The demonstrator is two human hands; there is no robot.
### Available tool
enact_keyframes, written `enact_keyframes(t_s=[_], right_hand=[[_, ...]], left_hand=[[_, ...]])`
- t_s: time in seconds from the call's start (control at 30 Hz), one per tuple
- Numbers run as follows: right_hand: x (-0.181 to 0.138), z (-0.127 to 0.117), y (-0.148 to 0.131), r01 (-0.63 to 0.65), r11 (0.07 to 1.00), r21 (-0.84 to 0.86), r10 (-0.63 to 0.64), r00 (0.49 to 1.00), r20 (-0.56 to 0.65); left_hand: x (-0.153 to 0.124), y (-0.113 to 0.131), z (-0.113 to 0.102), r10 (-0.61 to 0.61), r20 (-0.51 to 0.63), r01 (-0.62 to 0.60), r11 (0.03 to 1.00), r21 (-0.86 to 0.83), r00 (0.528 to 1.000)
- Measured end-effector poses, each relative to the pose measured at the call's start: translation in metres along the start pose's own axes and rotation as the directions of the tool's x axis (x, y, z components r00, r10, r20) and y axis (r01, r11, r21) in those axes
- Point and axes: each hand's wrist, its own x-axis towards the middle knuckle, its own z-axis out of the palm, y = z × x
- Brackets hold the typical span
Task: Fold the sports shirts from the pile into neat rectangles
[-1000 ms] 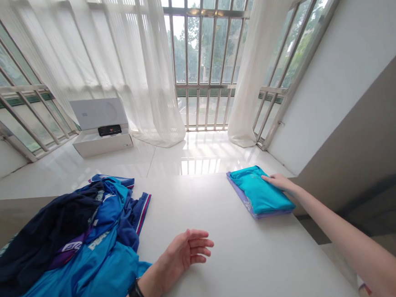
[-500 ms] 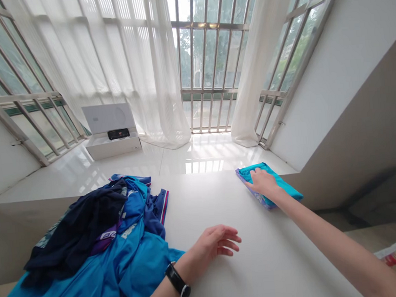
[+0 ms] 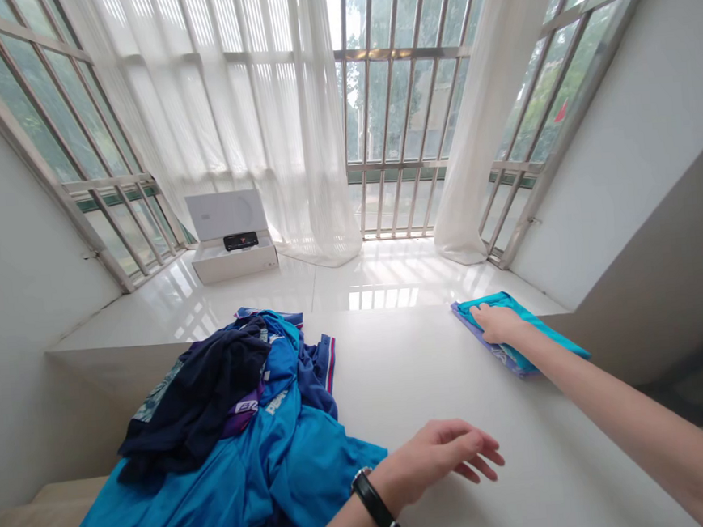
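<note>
My right hand (image 3: pixel 497 323) is at the left side of a folded turquoise shirt (image 3: pixel 549 336), its fingers curled down and closed on the cloth. Beneath that shirt a folded lavender garment (image 3: pixel 521 365) shows along the near left edge. My left hand (image 3: pixel 448 451), with a black watch (image 3: pixel 375 507) on the wrist, hovers over the white table with fingers apart and nothing in them. To its left lies a crumpled heap of clothes: a bright blue garment (image 3: pixel 181 500) spread in front, a dark navy garment (image 3: pixel 201 401) on top, and a blue piece with striped trim (image 3: pixel 320 371).
The white table (image 3: pixel 390 374) meets a glossy white sill (image 3: pixel 329 285) at the back. An open white box (image 3: pixel 235 263) holding a black device (image 3: pixel 241 240) stands on the sill. Sheer curtains (image 3: pixel 292 122) hang before the barred window.
The view has turned left, so everything sits farther right in it. My right hand's fingers, more spread before, are now curled in on the turquoise shirt. My left hand stays open.
</note>
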Motion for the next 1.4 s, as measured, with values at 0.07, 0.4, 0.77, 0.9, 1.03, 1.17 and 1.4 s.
enact_keyframes(t_s=[0.07,0.4,0.77,0.9,1.03,1.17,1.4], right_hand=[[-0.001,0.005,0.0,0.028,0.999,0.017,-0.028,0.999,-0.036],[-0.01,0.035,0.016,0.018,0.94,0.341,0.092,0.949,-0.303],[-0.064,0.073,0.026,-0.165,0.981,0.103,0.185,0.955,-0.231],[-0.074,0.083,0.035,-0.089,0.987,0.131,0.121,0.957,-0.264],[-0.079,0.075,0.049,-0.01,0.973,0.231,0.056,0.979,-0.196],[-0.088,0.071,0.057,0.105,0.967,0.233,-0.044,0.966,-0.254],[-0.095,0.08,0.061,0.235,0.953,0.193,-0.173,0.941,-0.292]], left_hand=[[0.0,0.001,0.002,-0.014,0.004,0.014,1.0,0.024,1.0],[0.004,-0.01,-0.003,-0.03,0.052,0.023,0.991,0.134,0.998],[-0.001,-0.008,-0.003,-0.036,0.065,0.022,0.978,0.205,0.997],[-0.001,-0.011,-0.005,-0.032,0.081,0.012,0.97,0.242,0.996],[0.0,-0.011,-0.008,-0.031,0.082,0.01,0.971,0.238,0.996],[-0.001,-0.006,-0.006,-0.053,0.097,0.026,0.965,0.262,0.994],[0.0,-0.007,-0.005,-0.053,0.116,0.022,0.967,0.255,0.992]])
